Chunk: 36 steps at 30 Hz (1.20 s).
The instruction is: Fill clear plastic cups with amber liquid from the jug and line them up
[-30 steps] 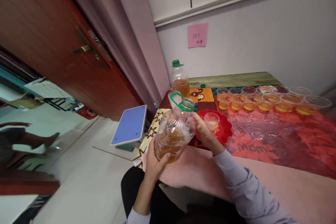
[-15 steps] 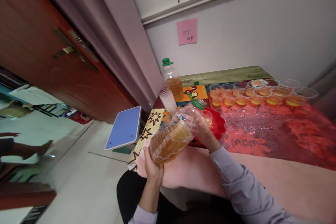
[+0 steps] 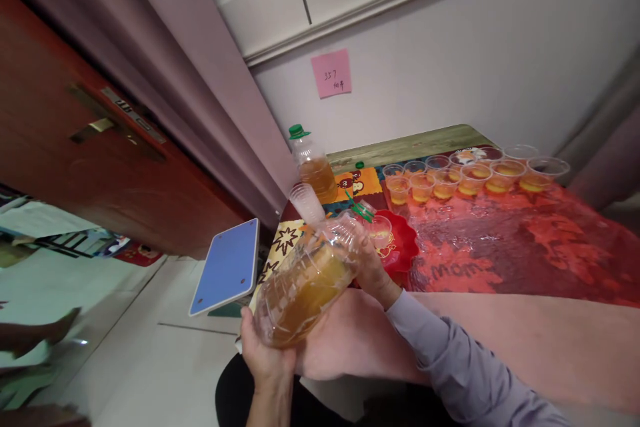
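A large clear bottle of amber liquid (image 3: 305, 293) is held tilted, its neck up to the right. My left hand (image 3: 266, 353) supports its base from below. My right hand (image 3: 373, 267) is wrapped round its upper part near the neck. Just beyond the neck, a red scalloped plate (image 3: 407, 247) holds a clear plastic cup (image 3: 380, 230). Behind the held bottle stands a stack of clear cups (image 3: 306, 203), and past it a second bottle with a green cap (image 3: 317, 173).
Rows of clear cups with yellow pieces in them (image 3: 473, 180) stand at the back right of the red-covered table (image 3: 465, 240). A small green cap (image 3: 359, 165) lies near the wall. A blue-topped stool (image 3: 227, 263) is at the left, with a person's leg beyond it.
The held bottle has come nearer and lower, with both hands still on it. The whole view has shifted, so the table things appear further left.
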Each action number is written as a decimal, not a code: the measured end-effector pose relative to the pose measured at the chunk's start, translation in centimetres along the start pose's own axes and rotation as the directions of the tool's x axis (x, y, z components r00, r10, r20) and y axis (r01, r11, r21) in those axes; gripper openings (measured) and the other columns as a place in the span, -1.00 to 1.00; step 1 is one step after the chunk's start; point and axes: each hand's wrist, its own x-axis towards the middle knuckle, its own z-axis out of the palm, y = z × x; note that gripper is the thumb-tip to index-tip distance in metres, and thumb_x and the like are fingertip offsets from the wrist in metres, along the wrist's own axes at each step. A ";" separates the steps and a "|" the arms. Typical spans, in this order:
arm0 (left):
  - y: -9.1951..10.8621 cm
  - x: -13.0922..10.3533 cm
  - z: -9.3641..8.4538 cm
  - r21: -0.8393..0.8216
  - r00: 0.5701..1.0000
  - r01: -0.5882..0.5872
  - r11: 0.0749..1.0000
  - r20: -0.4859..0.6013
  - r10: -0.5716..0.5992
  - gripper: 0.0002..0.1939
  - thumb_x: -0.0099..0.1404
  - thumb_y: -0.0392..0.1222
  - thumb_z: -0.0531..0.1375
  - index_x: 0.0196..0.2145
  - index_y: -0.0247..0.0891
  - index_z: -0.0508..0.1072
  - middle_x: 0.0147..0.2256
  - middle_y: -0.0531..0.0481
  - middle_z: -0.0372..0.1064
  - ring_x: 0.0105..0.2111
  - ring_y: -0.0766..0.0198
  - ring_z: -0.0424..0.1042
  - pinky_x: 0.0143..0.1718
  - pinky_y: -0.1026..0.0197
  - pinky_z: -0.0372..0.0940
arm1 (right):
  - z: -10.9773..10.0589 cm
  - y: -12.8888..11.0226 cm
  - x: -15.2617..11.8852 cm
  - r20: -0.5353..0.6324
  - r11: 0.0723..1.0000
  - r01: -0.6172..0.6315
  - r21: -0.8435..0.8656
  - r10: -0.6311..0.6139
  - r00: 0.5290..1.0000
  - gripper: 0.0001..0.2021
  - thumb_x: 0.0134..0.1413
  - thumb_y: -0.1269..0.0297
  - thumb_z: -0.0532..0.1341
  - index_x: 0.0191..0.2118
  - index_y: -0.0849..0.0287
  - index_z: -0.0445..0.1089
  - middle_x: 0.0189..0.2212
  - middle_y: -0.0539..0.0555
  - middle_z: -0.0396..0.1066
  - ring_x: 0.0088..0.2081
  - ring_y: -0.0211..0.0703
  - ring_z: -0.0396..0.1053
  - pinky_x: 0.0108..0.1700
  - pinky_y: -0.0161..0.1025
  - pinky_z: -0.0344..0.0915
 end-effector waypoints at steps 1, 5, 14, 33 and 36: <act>0.7 -0.4 0.4 -0.027 0.998 0.009 1.000 -0.060 -0.011 -0.49 0.36 0.31 0.25 -0.01 -0.09 0.71 -0.05 -0.04 0.74 0.06 -0.10 0.67 0.14 -0.14 0.56 | 0.2 0.2 -0.2 -0.012 0.999 0.004 0.037 -0.004 1.000 -0.14 0.12 -0.55 0.28 0.35 -0.07 0.44 0.30 0.18 0.56 0.30 0.30 0.53 0.35 0.21 0.47; 3.1 -1.9 2.3 -0.091 0.976 0.044 0.995 -0.209 -0.062 -0.65 0.32 0.08 0.29 -0.11 -0.17 0.72 -0.09 -0.03 0.73 0.01 0.00 0.66 0.20 -0.04 0.50 | 0.7 0.6 -0.5 -0.051 0.989 -0.022 0.144 0.030 0.998 -0.29 0.11 -0.44 0.41 0.20 -0.08 0.56 0.17 0.12 0.66 0.21 0.26 0.59 0.34 0.18 0.46; 4.3 -1.9 2.8 -0.010 0.981 0.054 0.998 -0.185 -0.055 -0.65 0.29 0.07 0.29 -0.14 -0.18 0.72 -0.10 -0.07 0.72 0.05 -0.04 0.64 0.21 -0.07 0.50 | 0.1 2.1 -0.6 -0.152 0.992 -0.056 0.110 0.072 0.986 -0.35 0.17 -0.44 0.37 0.08 0.01 0.61 0.12 0.16 0.68 0.16 0.28 0.61 0.17 0.17 0.56; 6.5 -1.7 4.4 0.025 0.984 0.079 0.997 -0.163 -0.074 -0.74 0.23 0.02 0.40 -0.27 -0.22 0.69 -0.20 -0.02 0.67 -0.08 0.12 0.59 0.08 0.11 0.47 | 0.2 2.4 -0.1 -0.143 0.984 -0.038 0.176 0.064 0.988 -0.36 0.22 -0.42 0.31 0.04 0.05 0.67 0.06 0.16 0.72 0.14 0.29 0.64 0.34 0.26 0.45; 6.9 -2.0 4.8 0.027 0.982 0.098 0.995 -0.164 -0.092 -0.74 0.25 0.03 0.38 -0.27 -0.23 0.69 -0.21 -0.02 0.67 -0.09 0.13 0.58 0.06 0.13 0.47 | 0.1 2.9 0.0 -0.174 0.987 -0.028 0.160 0.056 0.983 -0.37 0.25 -0.41 0.29 0.06 0.05 0.66 0.04 0.14 0.73 0.16 0.27 0.63 0.32 0.21 0.48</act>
